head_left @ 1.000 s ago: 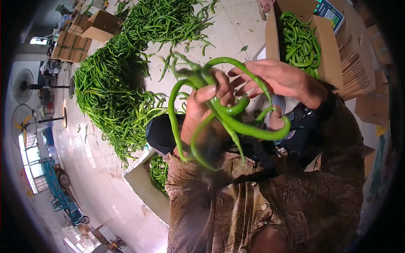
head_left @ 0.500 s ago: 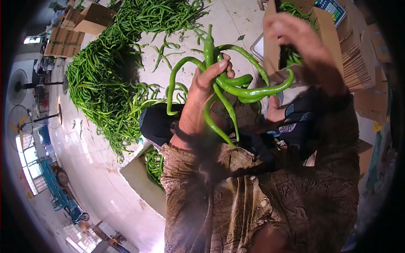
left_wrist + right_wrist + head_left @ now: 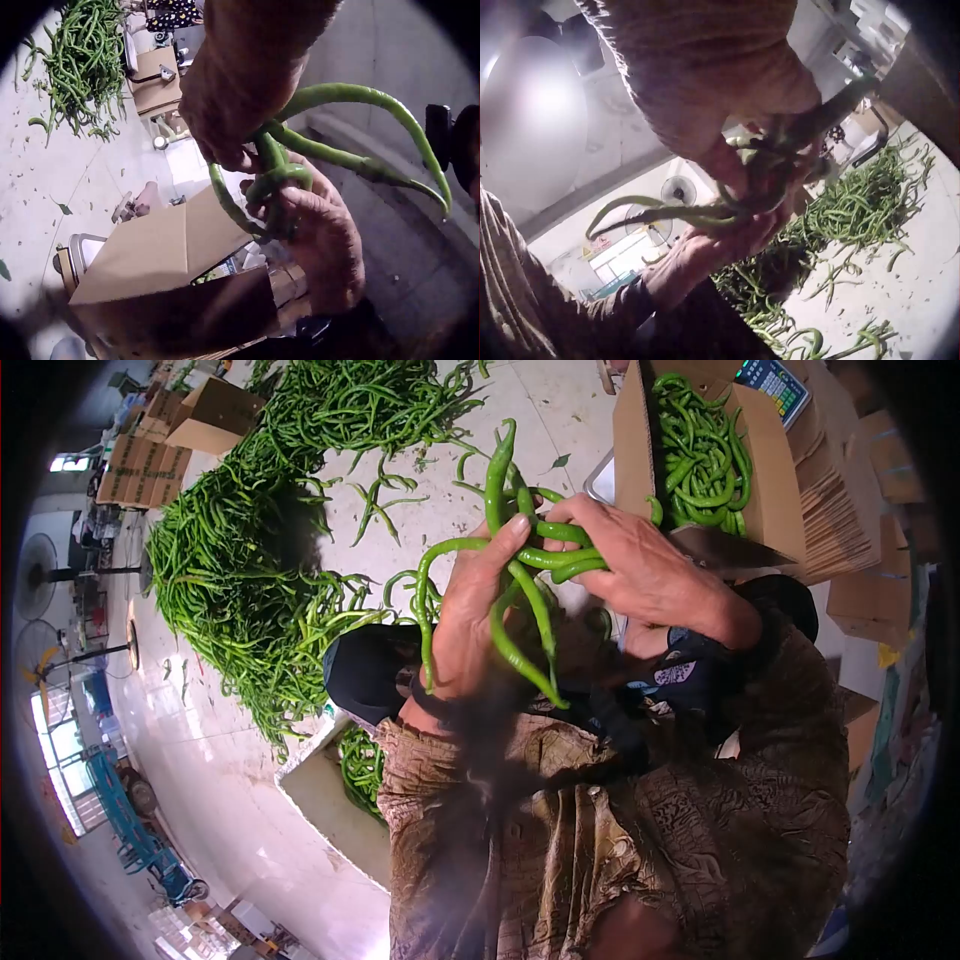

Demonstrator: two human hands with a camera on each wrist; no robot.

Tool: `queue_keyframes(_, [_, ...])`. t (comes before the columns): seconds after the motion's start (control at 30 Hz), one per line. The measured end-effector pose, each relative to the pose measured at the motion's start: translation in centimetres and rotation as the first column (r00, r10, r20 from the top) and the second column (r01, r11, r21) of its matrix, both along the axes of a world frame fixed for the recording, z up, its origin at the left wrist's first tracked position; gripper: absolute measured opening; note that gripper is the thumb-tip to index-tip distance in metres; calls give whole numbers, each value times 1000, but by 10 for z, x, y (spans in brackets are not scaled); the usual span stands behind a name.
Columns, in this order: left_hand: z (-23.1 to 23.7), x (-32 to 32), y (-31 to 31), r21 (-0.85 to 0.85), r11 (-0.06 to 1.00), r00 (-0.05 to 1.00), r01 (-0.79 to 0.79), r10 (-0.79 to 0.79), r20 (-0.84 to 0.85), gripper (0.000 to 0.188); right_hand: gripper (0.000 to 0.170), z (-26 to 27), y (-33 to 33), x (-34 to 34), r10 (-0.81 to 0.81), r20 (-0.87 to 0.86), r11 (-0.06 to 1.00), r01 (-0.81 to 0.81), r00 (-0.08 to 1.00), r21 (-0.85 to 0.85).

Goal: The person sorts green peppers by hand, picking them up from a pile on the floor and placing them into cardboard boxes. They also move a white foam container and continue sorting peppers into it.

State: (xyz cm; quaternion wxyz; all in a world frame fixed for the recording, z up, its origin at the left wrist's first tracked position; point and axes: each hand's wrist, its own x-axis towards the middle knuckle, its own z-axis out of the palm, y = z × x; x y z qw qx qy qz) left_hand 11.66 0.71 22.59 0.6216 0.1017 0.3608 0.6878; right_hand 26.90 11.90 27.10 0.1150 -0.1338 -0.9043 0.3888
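In the head view my left hand (image 3: 468, 598) grips a bunch of long green chili peppers (image 3: 498, 485), its thumb laid across them. Some stick up above the fist, others curl down toward the lap. My right hand (image 3: 645, 568) has its fingers curled over the peppers that jut out to the right. From the left wrist, a looped pepper (image 3: 281, 180) shows between that hand's thumb (image 3: 304, 201) and fingers. The right wrist view is dim, with both hands close together around the bunch.
An open carton (image 3: 775, 480) of chili peppers stands at upper right, beside a scale display (image 3: 775, 392). A large chili pile (image 3: 230, 570) covers the floor on the left. A white foam box (image 3: 330, 800) with more peppers sits below it. Flattened cardboard (image 3: 845, 510) stands at right.
My right hand moved from beside the bunch up over the carton, then came back down to take hold of peppers. My left hand kept its hold throughout.
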Motion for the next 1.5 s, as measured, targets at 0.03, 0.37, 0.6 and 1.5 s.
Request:
queue_keyframes(0.03, [3, 1, 0, 11, 1000, 999, -9, 10, -45, 40, 49, 3, 3, 2, 11, -49, 977, -21, 999, -211])
queue_keyframes(0.37, [-3, -4, -2, 28, 1000, 1000, -10, 10, -9, 44, 68, 23, -1, 9, 165, 19, 986, -165, 986, 2])
queue_keyframes(0.6, [-6, 6, 2, -9, 998, 983, -55, 56, 177, 32, 47, 20, -14, -2, 39, 167, 996, -52, 985, 73])
queue_keyframes(1.5, [12, 15, 0, -165, 986, 973, 13, -51, -225, 39, 50, 17, 229, 114, -379, -372, 148, -342, 847, -928])
